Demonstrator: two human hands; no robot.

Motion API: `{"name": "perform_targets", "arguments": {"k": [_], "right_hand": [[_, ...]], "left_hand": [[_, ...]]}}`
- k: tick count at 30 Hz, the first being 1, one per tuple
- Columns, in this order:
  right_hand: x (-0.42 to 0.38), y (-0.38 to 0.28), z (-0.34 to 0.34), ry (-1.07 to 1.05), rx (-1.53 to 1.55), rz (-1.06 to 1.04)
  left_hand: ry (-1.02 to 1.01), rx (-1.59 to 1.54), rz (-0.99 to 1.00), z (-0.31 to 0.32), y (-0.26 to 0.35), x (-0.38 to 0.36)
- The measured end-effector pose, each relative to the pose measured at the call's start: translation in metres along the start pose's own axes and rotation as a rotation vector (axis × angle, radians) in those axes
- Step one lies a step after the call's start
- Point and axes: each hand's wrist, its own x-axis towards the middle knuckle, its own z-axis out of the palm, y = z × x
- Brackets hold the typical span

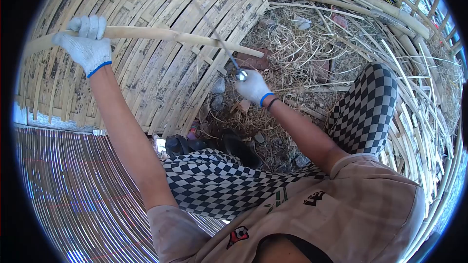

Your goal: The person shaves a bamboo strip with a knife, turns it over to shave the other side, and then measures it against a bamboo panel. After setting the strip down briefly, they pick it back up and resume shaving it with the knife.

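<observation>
My left hand [87, 44], in a white knit glove with a blue cuff, is raised on the left side, its fingers wrapped round a long bamboo strip [161, 34]. The pale strip runs across to the right, its far end close over a reddish brick [253, 61]. In my right hand [252, 87], gloved the same way, is the handle of a knife [225, 48]. Its long thin blade, smeared by motion, points up and left and crosses the strip near its right end. A bright metal collar shows where blade meets handle.
A woven bamboo panel [141, 73] fills the upper left. Curled shavings [302, 44] cover the ground ahead, with another brick [320, 70] among them. Split bamboo strips [414, 126] lie along the right side. Thin slats [83, 180] spread at lower left.
</observation>
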Motion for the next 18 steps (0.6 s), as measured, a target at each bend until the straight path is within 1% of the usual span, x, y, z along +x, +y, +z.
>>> {"name": "perform_targets", "arguments": {"k": [1,2,5,6,8,11,12,14,16,18], "right_hand": [[0.014,0.045,0.006,-0.053,-0.076,0.148],[0.025,0.072,0.008,-0.100,-0.153,0.290],[0.025,0.072,0.006,-0.152,-1.055,-0.536],[0.015,0.052,0.000,-0.136,-0.760,-0.382],[-0.006,-0.028,-0.020,-0.098,-0.179,-0.082],[-0.014,-0.048,-0.008,-0.087,0.006,-0.119],[-0.011,-0.038,-0.004,-0.024,-0.029,-0.113],[0.004,0.014,0.010,0.103,-0.100,-0.111],[0.011,0.093,0.009,0.080,-0.032,0.234],[0.013,0.183,-0.002,0.002,-0.027,0.462]], "left_hand": [[-0.029,-0.006,-0.004,-0.012,-0.003,0.006],[-0.063,-0.017,-0.003,-0.021,-0.004,0.013],[-0.042,-0.037,-0.042,-0.038,-0.012,0.026],[-0.026,-0.044,-0.040,-0.039,-0.015,0.028],[0.018,-0.060,-0.029,-0.039,-0.017,0.031],[-0.032,-0.033,-0.030,-0.036,-0.014,0.030],[-0.026,-0.035,-0.033,-0.033,-0.012,0.026],[-0.011,-0.041,-0.030,-0.028,-0.008,0.019],[-0.050,-0.053,-0.039,-0.041,-0.008,0.023],[-0.112,-0.094,-0.062,-0.055,-0.011,0.028]]}}
